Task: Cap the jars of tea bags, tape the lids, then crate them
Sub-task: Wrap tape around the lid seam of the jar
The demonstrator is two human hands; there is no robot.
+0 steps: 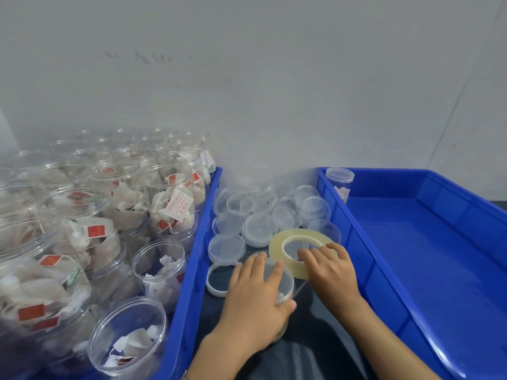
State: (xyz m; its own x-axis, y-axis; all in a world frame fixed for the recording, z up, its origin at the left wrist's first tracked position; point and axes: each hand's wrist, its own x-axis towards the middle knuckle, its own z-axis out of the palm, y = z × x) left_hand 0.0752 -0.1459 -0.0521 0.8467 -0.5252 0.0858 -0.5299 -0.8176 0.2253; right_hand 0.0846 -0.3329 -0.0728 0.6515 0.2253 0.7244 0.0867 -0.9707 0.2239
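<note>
My left hand (256,296) lies flat on the clear lid of a capped jar of tea bags (285,290), gripping it from above between the two crates. My right hand (330,270) holds a roll of clear yellowish tape (277,249) tilted beside the jar, fingers through its core; a thin strip of tape runs from the roll toward the jar's lid. One capped jar (340,180) stands in the far left corner of the right blue crate (466,204). Several open jars of tea bags (170,204) fill the left blue crate (192,259).
Loose clear lids (258,229) lie piled on the dark surface between the crates, behind my hands. A white ring (212,287) lies left of the held jar. A pale wall rises behind everything. The right crate's floor is mostly bare blue.
</note>
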